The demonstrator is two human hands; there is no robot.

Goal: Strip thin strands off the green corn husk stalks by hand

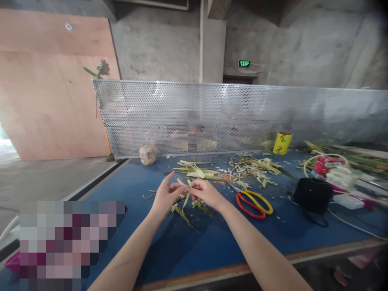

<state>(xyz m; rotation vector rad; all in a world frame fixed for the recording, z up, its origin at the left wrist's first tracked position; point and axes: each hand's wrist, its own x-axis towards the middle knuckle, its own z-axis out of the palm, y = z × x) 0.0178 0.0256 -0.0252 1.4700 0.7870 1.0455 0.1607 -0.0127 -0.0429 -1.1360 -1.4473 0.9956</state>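
Note:
My left hand (167, 195) and my right hand (207, 192) meet over the middle of the blue table, fingertips close together. Between them is a pale green plant strip (186, 200), pinched by the fingers, with its lower end hanging down. The left thumb points upward. Just below the hands lie small green braided-looking plant pieces (182, 213). Beyond the fingers is a loose pile of pale leaf strips (198, 171). Scissors with one red and one yellow handle (253, 204) rest to the right of my right hand, blades pointing away.
Plant scraps (260, 166) are scattered on the blue table (194, 250). A black box-like object (313, 195), cables and a red packet (329, 165) stand right, a yellow can (282, 143) behind. A pale lumpy block (147, 155) sits by the perforated metal screen (169, 117). Lower left is pixelated.

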